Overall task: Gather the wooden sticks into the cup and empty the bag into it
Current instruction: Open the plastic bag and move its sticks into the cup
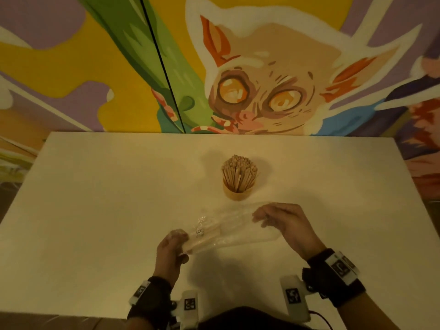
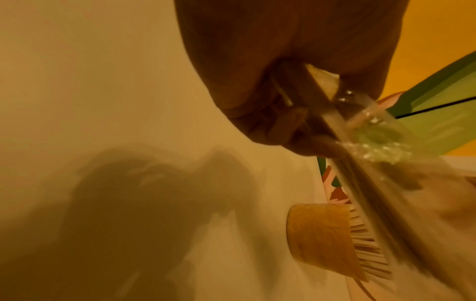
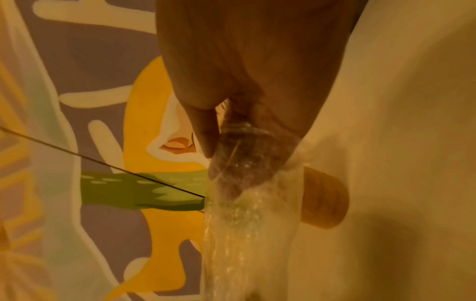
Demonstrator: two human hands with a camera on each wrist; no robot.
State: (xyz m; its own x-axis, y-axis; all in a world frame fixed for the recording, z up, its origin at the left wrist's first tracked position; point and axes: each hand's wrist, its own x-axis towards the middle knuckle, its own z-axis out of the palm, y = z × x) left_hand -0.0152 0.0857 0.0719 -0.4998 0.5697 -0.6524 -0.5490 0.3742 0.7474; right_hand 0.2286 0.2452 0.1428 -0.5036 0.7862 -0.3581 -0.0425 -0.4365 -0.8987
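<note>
A round wooden cup stands upright mid-table, packed with wooden sticks that fan out above its rim. Just in front of it both hands hold a clear plastic bag stretched between them above the table. A small bundle of sticks lies inside the bag's left end. My left hand grips that end, sticks and all; the left wrist view shows the fingers curled round it, with the cup behind. My right hand pinches the bag's other end.
The white table reaches back to a painted wall with a big-eyed animal. Bare tabletop lies left and right of the cup. Black straps with marker tags sit on both wrists.
</note>
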